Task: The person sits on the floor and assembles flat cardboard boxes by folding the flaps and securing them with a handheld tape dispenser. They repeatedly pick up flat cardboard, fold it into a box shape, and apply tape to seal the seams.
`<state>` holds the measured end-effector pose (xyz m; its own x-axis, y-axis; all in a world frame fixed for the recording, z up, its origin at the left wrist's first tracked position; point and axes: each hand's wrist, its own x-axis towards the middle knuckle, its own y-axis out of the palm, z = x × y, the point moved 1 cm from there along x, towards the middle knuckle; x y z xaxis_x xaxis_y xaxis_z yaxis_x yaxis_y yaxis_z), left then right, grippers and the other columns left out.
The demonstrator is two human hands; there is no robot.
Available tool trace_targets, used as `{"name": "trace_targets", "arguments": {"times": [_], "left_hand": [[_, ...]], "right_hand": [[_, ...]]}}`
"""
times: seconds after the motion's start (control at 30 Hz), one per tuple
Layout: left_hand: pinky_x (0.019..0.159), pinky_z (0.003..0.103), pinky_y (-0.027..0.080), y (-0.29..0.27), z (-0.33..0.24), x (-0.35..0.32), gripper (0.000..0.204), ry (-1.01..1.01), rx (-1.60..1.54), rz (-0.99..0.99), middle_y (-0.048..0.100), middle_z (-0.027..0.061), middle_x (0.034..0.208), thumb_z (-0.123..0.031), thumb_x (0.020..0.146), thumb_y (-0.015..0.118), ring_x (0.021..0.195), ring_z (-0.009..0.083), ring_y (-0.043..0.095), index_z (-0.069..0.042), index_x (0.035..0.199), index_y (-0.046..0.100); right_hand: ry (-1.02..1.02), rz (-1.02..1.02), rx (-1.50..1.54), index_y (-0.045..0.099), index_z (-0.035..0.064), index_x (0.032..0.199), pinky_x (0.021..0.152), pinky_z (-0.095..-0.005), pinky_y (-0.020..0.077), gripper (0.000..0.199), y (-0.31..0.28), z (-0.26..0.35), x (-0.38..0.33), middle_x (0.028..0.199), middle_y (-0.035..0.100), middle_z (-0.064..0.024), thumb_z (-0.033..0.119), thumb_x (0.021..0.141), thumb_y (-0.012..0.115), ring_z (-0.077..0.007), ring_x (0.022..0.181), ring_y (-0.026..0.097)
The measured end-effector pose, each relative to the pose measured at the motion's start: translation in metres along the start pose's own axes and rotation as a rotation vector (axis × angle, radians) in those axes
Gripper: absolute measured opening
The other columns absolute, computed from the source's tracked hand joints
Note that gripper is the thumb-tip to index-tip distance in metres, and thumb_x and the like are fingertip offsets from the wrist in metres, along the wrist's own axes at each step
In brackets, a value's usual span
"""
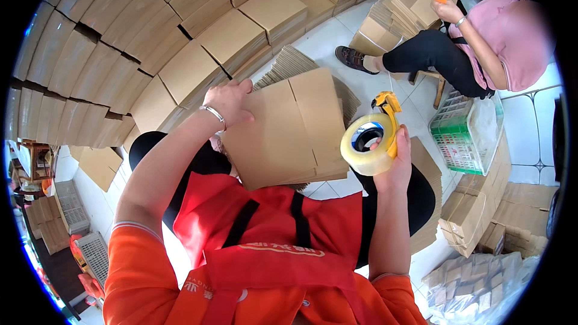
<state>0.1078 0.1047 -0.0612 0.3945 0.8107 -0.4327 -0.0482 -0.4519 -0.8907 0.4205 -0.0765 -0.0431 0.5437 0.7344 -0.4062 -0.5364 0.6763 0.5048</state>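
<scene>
The left hand [227, 102] clasps the flat carton [286, 129] at its top-left corner. Right of the carton, the right hand [394, 162] grips the tape dispenser [370, 141]. Best to steady the carton before taping.

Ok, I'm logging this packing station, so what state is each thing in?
Box: flat, unfolded, held at its top edge by left hand.
Tape dispenser: loaded with clear tape, held in right hand.
Stacked boxes: flattened.
Green crate: plastic-lined.

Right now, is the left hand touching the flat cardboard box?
Touching. The head view shows the left hand gripping the top left corner of the flat cardboard box, fingers wrapped over its edge.
</scene>
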Motion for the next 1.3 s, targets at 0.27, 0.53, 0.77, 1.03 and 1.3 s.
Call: {"name": "trace_targets", "arguments": {"times": [0.27,0.53,0.77,1.03,1.3], "left_hand": [[0.092,0.043,0.049,0.080,0.010,0.002,0.041,-0.015,-0.070,0.009,0.062,0.0137,0.111,-0.031,0.070,0.079,0.108,0.0338,0.059,-0.009,0.100,0.064],[0.088,0.044,0.050,0.091,-0.031,-0.029,0.058,-0.263,-0.062,-0.040,0.063,0.0128,0.112,-0.035,0.065,0.087,0.107,0.0299,0.061,-0.006,0.108,0.060],[0.084,0.041,0.052,0.110,-0.033,-0.030,0.061,-0.296,-0.025,-0.036,0.066,0.0158,0.099,-0.043,0.062,0.088,0.098,0.0315,0.065,-0.002,0.099,0.063],[0.073,0.035,0.050,0.073,-0.016,-0.059,0.037,-0.114,-0.778,0.195,0.062,0.0087,0.080,-0.034,0.078,0.077,0.078,0.0194,0.062,-0.002,0.088,0.061],[0.071,0.045,0.051,-0.068,-0.074,-0.127,0.015,0.542,-0.259,-0.270,0.060,0.0154,0.093,-0.016,0.089,0.058,0.082,0.0369,0.062,-0.003,0.095,0.056]], "right_hand": [[0.013,-0.042,-0.023,0.030,0.0124,0.142,0.068,-0.0394,0.0546,0.053,-0.010,-0.014,0.009,0.108,0.059,-0.0139,0.022,0.098,0.058,-0.0238,0.077,0.061],[0.017,-0.036,-0.100,0.028,0.0106,0.145,0.068,-0.0363,0.0552,0.057,0.001,-0.022,0.004,0.103,0.059,-0.0124,0.025,0.099,0.058,-0.0210,0.076,0.061],[0.027,0.007,-0.143,0.024,0.0096,0.149,0.066,-0.0352,0.0554,0.061,0.009,-0.021,0.001,0.100,0.059,-0.0115,0.027,0.099,0.056,-0.0193,0.076,0.061],[-0.056,0.078,-0.192,0.038,0.0071,0.143,0.073,-0.0354,0.0561,0.046,0.013,-0.020,-0.003,0.114,0.060,-0.0114,0.021,0.101,0.052,-0.0212,0.083,0.063],[-0.016,0.294,-0.568,0.061,-0.0008,0.123,0.072,-0.0281,0.0533,0.043,0.039,0.005,-0.017,0.105,0.063,-0.0078,0.031,0.095,0.063,-0.0151,0.083,0.063]]}}
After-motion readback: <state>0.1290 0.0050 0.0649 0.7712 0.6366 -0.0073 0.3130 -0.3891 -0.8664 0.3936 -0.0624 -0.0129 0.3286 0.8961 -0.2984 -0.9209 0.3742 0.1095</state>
